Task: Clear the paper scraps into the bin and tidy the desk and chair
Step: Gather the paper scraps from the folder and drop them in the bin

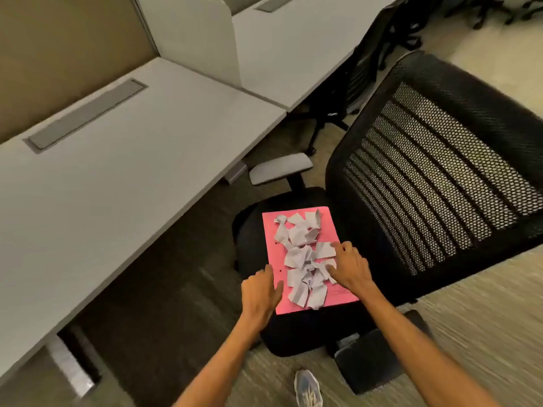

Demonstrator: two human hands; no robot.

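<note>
Head view, crumpled white paper scraps [305, 259], pink folder [271, 230], chair [440, 160]

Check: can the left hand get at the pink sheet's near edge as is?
Probably yes. The left hand already rests at the pink sheet, its left edge bare; the scraps lie mid-sheet and the right hand is across them.

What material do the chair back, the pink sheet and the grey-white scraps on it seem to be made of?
Chair back: black mesh, probably woven plastic or fabric; its open holes show ribs behind.
Pink sheet: thin card or paper, matte; it lies flat on the seat with small punched holes near one edge.
Scraps: torn, crumpled paper, pale grey-white, with ragged edges and creases.
</note>
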